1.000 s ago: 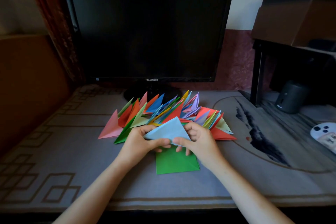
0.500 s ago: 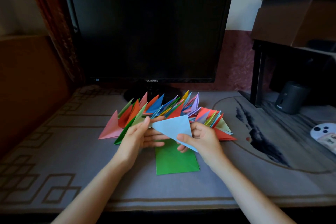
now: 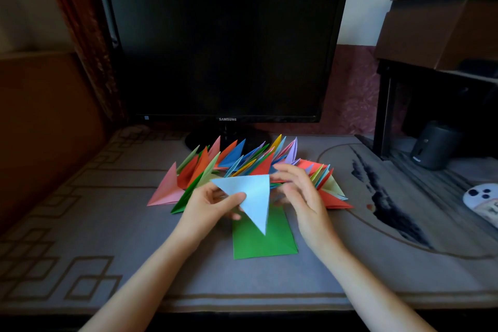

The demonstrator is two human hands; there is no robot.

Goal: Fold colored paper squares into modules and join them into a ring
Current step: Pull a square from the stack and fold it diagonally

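Head view: left hand (image 3: 213, 205) pinches a blue triangle (image 3: 250, 197) over the green sheet (image 3: 261, 245), right hand (image 3: 299, 197) loose and empty beside it, modules (image 3: 242, 162) piled behind on the bench (image 3: 107, 224), seemingly nothing joined yet.

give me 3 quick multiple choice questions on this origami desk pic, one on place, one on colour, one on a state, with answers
1. Where does the green paper lie?
A. flat on the table, nearer the person than the row of modules
B. against the monitor
C. on the cardboard box

2. What colour is the folded triangle being held up?
A. red
B. yellow
C. light blue

3. What is the left hand doing?
A. resting flat on the table
B. pinching the folded triangle
C. pressing the green paper

Answers: 1 A, it lies flat just this side of the modules; 2 C, it shows pale blue against the green; 3 B, thumb and fingers close on its left part.
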